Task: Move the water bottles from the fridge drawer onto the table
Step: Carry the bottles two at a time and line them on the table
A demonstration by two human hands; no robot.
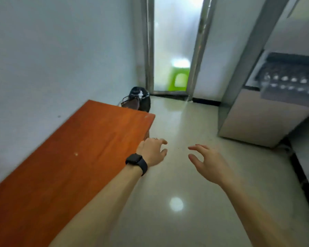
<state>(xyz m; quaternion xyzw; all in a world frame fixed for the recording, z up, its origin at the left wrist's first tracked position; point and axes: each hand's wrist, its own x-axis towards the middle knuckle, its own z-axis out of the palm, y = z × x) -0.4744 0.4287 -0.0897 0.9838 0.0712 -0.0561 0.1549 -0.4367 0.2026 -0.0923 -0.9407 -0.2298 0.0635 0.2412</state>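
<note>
The water bottles (291,83) sit in the pulled-out fridge drawer (284,97) at the far right, well apart from both hands. Only their round white caps show, facing up, so the bottles appear to stand upright with their long axes running down into the drawer. Through the blur I count about eleven caps in two rows, though I cannot be sure of the number. The drawer is dark and boxy, set in a pale, smooth-sided fridge (253,120).

The one counter (64,157) is a flat slab of orange-brown wood grain. Its long axis runs along the white wall (52,50) from the lower left toward the far corner, and no bottle stands on it.

The left grip (152,152), with a black watch (136,162) on the wrist, hangs just beside the counter's right edge, fingers loosely curled and holding nothing. The right grip (209,163) is likewise loose and empty, above the glossy pale floor (177,220).

One black bin (143,100) stands past the counter's far end, and one green stool (179,79) shows through a frosted door.
</note>
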